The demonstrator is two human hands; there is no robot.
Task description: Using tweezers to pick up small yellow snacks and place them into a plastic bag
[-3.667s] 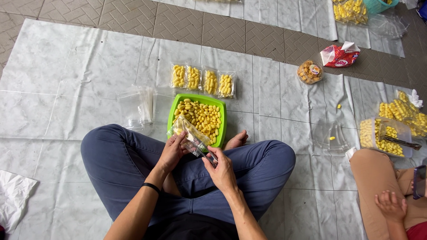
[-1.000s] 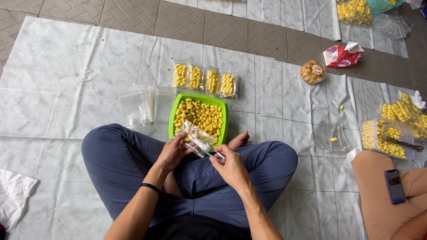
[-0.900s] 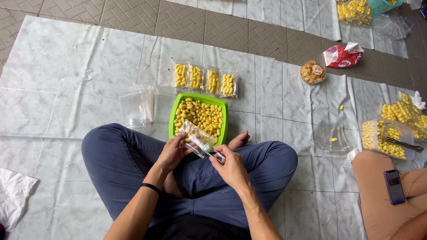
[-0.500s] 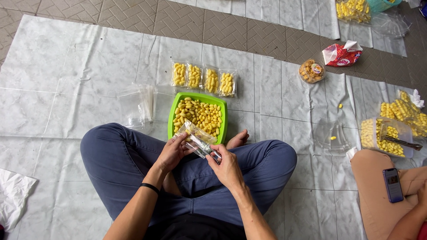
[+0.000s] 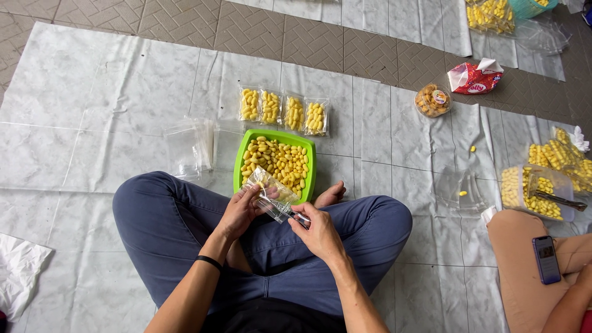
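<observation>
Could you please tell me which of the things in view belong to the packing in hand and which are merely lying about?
In use:
left hand and right hand on the clear packet
green tray of yellow pieces
four filled packets
stack of empty clear bags

Lying about:
red snack bag
round tub
phone

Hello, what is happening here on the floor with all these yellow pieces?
A person sits cross-legged on a pale sheet. The left hand holds a small clear bag with a few yellow pieces in it, and the right hand holds a thin metal tool at the bag's end. In front lies a green tray full of yellow pieces, beyond it four filled packets, and to the left a stack of empty bags.
</observation>
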